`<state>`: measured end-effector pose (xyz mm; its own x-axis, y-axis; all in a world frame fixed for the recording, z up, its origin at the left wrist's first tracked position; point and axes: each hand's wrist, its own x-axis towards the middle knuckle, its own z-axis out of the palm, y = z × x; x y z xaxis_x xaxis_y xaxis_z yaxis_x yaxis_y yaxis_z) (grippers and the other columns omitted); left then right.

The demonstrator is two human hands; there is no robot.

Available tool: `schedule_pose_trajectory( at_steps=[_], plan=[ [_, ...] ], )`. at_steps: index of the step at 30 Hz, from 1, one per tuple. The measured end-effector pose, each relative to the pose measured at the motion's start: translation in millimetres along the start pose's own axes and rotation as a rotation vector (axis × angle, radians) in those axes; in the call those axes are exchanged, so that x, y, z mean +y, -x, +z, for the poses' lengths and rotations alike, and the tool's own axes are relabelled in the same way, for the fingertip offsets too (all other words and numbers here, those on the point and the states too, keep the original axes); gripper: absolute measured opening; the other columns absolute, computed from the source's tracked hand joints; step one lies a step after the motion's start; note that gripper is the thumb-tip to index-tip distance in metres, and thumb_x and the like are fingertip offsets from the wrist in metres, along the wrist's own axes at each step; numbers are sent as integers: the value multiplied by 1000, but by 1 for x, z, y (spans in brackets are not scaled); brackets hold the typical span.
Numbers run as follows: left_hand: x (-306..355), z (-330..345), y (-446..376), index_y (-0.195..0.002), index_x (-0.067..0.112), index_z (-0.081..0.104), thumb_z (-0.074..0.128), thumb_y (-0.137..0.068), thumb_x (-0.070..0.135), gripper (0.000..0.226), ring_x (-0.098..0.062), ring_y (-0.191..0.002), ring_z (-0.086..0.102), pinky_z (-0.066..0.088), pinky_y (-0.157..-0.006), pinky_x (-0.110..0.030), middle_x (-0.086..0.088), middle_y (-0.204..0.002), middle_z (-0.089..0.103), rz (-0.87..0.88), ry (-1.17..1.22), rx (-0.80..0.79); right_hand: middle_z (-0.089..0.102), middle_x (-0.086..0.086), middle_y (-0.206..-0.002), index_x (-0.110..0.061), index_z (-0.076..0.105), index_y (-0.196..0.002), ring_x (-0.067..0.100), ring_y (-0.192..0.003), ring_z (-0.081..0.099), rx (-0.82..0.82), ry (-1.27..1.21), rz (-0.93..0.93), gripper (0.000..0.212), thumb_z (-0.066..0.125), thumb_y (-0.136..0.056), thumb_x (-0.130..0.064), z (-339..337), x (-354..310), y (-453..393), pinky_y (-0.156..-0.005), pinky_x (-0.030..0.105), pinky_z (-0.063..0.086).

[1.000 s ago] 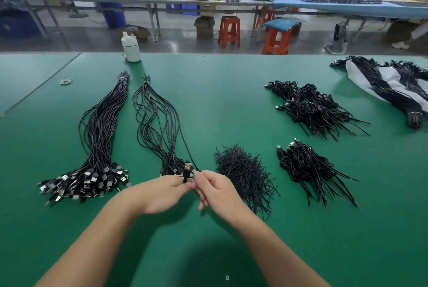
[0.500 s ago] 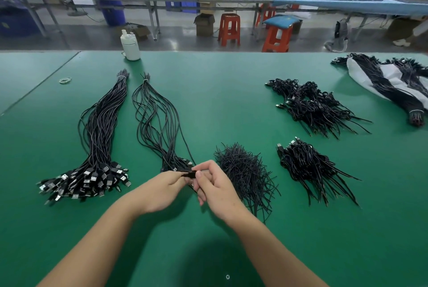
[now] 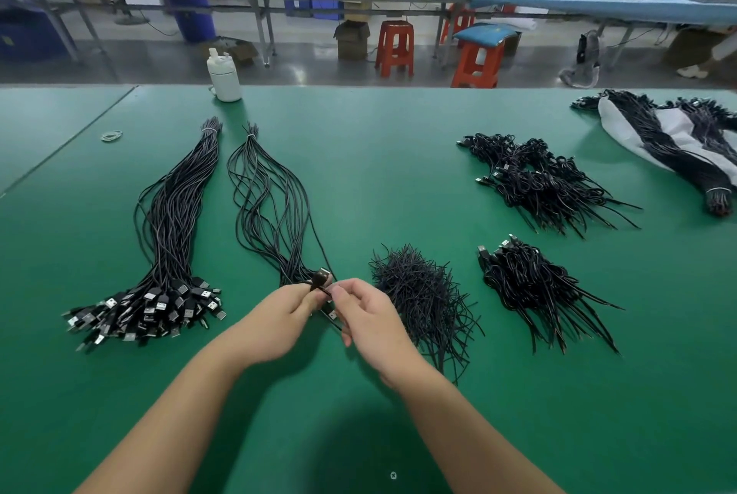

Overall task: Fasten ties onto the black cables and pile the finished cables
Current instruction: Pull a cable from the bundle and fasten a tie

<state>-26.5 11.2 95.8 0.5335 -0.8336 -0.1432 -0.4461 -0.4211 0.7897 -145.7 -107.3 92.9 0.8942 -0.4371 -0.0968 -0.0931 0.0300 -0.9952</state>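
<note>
Left hand (image 3: 279, 318): fingers curled, pinching a black cable just below its plug (image 3: 321, 277), which sticks up above the fingertips.
Right hand (image 3: 369, 314): thumb and forefinger pinched together at the same cable, touching the left hand's fingertips; whether it also holds a tie, I cannot tell.
Held cable: raised just above the tabletop (image 3: 379, 158), at the near end of the loose bundle.
Loose bundle (image 3: 271, 206): thin fan of black cables, bound at the far end, running toward the hands.
Thick bundle (image 3: 167, 238): to the left of the loose one, bound at the far end, its plugs spread out at the near end.
Ties (image 3: 422, 294): heap of short black strands just right of the right hand.
Finished cables: a near pile (image 3: 534, 286) right of the ties, and a larger pile (image 3: 546, 182) beyond it.
Far right: more black cables lying on a white bag (image 3: 678, 138).
Far edge: a white bottle (image 3: 224, 75); a rubber band (image 3: 111, 135) to its left.
</note>
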Motion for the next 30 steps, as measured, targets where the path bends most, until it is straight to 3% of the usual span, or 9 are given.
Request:
schedule_pose_trajectory(
  at_steps=[5,10,14,16,18,21,23,26,30],
  plan=[
    [-9,-8,2,-111,13,68,42,-106,26,30,-12,-118,60,40,-111,-40,7,-121,69,8,57,-114,58,-23,-51,-20,68,-94,-8,-47,52,8,78,-8,22,48,-103,-17,-1,0,1,-50,6,35],
    [-1,0,-5,-131,2,54,35,-104,32,45,-21,-126,59,43,-111,-38,-10,-129,66,-38,847,97,43,-11,-48,-21,61,-75,12,-45,40,-55,75,-2,32,46,-103,-24,7,5,-1,-58,32,38],
    [18,-5,-14,-119,-4,57,24,-108,31,49,-32,-110,68,58,-89,-37,-22,-112,71,-24,1374,299,38,-12,-51,-24,55,-73,8,-44,37,-120,42,-2,33,43,-104,-27,15,19,-1,-62,39,38],
    [24,-11,-13,-106,2,61,31,-106,30,42,-22,-79,74,60,-61,-27,-12,-87,74,-26,1436,293,37,-13,-49,-26,53,-70,8,-45,36,-140,41,17,34,43,-102,-34,17,26,0,-64,41,37],
    [24,-18,-8,-98,6,62,39,-102,29,33,-7,-42,50,37,-36,-16,-1,-66,61,14,1423,198,37,-13,-48,-26,47,-63,9,-46,38,-168,46,51,39,45,-98,-43,17,33,2,-67,41,38],
    [12,-27,1,-100,-2,68,39,-101,24,39,-2,-32,19,21,-31,-14,-2,-56,45,68,1312,-108,40,-15,-49,-25,41,-58,10,-52,44,-187,85,111,45,46,-97,-46,13,38,3,-75,38,37],
    [0,-29,9,-111,-14,62,39,-102,23,45,-5,-30,21,24,-34,-13,-14,-52,38,31,1000,-359,43,-12,-49,-23,49,-57,15,-55,43,-168,131,176,47,48,-97,-48,8,37,2,-70,34,37],
    [-18,-21,18,-107,-6,67,39,-105,30,46,-10,-31,30,27,-37,-21,-32,-66,59,-116,338,-639,43,-7,-46,-15,67,-65,15,-47,33,-179,350,204,47,48,-97,-44,4,35,2,-52,29,27],
    [-23,1,27,-112,-2,61,30,-110,22,39,-14,-50,62,49,-52,-25,-18,-100,74,-323,139,-640,43,-11,-38,-16,71,-74,9,-35,29,-195,522,262,46,45,-99,-44,1,35,4,-37,20,22]
  ],
)
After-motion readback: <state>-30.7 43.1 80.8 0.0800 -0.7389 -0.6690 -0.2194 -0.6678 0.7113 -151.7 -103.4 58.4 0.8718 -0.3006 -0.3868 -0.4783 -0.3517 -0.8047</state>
